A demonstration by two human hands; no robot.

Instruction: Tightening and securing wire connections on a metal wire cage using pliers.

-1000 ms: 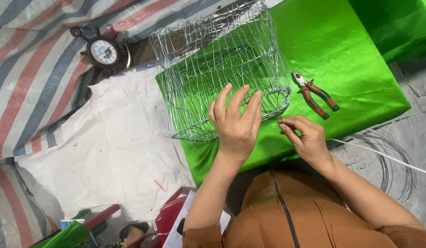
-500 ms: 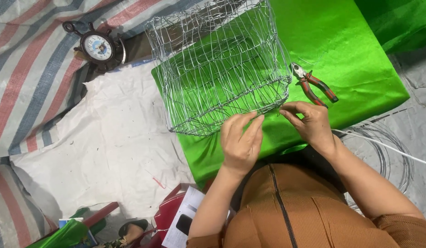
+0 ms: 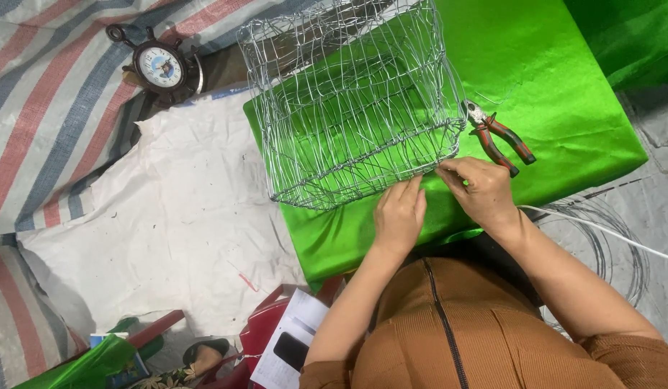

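A bright green cloth (image 3: 564, 94) covers the work surface, laid over a white sheet (image 3: 182, 216) and a striped tarpaulin (image 3: 46, 94) on the left. On the cloth, towards the far left of it, stands a boxy wire-mesh basket (image 3: 348, 101), open at the top, its near bottom rim running along the cloth just in front of the person. Both hands are at that near rim, towards its right corner. The left hand (image 3: 400, 214) lies with its fingers together and pointing away, fingertips touching the lower wire. The right hand (image 3: 478, 189) is curled, thumb and fingers pinched at the same wire just beside the left; whether a loose wire end is caught between them is too fine to tell. The step in hand looks like working or fastening a strand along the basket's bottom edge. The next move, as I judge it, calls for a steady hold on the frame with the left hand while the right twists or tucks the strand tight. Red-and-black pliers (image 3: 498, 135) lie on the cloth just right of the basket, near the right hand. A small round clock (image 3: 159, 66) sits far left, and coils of wire (image 3: 615, 245) lie at the right.
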